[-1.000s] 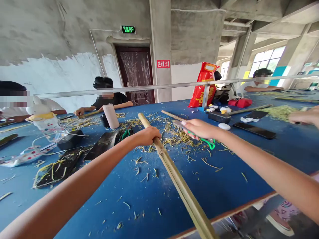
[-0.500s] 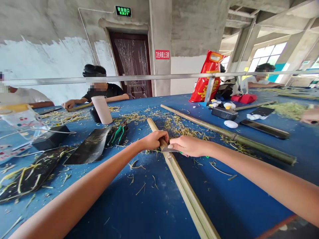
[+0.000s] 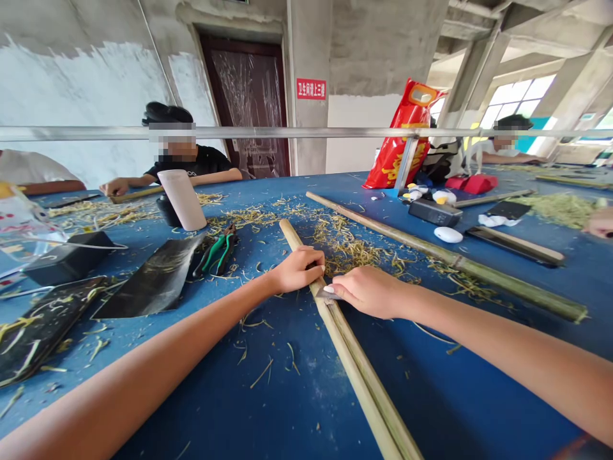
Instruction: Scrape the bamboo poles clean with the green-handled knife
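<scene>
Pole (image 3: pixel 354 364) lies on table (image 3: pixel 215 396), running away from the near edge. Right hand (image 3: pixel 371 292): grip closed on blade (image 3: pixel 327 293), tip against pole. Left hand (image 3: pixel 297 269): grip clamped round pole just beyond. Farther: pliers (image 3: pixel 218 252), cup (image 3: pixel 182 199).

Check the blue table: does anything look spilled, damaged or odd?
Yes. Yellow-green shavings litter the blue table, thickest beyond the hands. The bamboo pole gripped by the left hand looks split lengthwise below the blade in the right hand.
</scene>
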A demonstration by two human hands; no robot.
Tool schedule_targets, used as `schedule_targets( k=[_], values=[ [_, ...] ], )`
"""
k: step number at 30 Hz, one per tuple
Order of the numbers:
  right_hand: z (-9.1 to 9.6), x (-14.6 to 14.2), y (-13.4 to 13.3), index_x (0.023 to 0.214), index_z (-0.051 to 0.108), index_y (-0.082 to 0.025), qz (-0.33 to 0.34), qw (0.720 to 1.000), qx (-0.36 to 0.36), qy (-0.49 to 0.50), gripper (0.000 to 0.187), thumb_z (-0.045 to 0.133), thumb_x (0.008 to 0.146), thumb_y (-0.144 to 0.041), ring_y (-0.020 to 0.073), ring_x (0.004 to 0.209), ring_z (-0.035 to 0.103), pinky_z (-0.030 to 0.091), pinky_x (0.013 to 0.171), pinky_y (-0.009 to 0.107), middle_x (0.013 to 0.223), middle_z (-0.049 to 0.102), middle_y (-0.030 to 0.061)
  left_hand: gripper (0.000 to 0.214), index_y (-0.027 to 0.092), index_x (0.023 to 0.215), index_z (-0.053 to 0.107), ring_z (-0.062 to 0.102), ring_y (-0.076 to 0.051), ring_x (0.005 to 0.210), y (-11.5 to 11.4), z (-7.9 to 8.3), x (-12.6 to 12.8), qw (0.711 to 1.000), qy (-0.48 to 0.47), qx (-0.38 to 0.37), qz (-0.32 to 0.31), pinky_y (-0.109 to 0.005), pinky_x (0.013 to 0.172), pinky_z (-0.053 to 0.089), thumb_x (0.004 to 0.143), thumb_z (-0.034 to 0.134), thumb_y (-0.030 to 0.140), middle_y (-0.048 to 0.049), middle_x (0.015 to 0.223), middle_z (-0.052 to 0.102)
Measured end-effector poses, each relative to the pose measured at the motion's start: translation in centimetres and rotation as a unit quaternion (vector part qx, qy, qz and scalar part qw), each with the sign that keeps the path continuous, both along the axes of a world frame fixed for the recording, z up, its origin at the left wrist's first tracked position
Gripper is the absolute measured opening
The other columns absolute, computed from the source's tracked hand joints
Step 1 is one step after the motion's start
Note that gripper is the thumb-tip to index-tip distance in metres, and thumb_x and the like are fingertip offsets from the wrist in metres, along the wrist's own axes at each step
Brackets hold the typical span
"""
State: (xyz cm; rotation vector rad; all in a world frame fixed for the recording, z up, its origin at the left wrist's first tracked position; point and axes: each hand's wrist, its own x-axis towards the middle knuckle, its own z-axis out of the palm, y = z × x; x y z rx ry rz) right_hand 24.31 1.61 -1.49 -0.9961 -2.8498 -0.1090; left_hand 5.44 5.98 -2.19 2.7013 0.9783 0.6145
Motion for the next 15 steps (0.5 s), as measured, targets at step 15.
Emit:
schedule_targets(
  k=[15],
  values=[
    [-0.04,0.68,0.3,0.072,0.058,-0.014,0.049,0.989,0.134,-0.042,0.041,0.028,0.093,-0.032,0.0164,0.054,0.058,0.019,0.048,0.029,0.065,0.065,0.0063,0.014,0.017,0.062,0.043,0.043,-0.012,0.061,0.35,-0.24,0.14,1.0,-0.001,0.024,-0.008,-0.025,0.062,0.033,0.075,0.039,0.02,-0.0002,0.062,0.049]
  ],
)
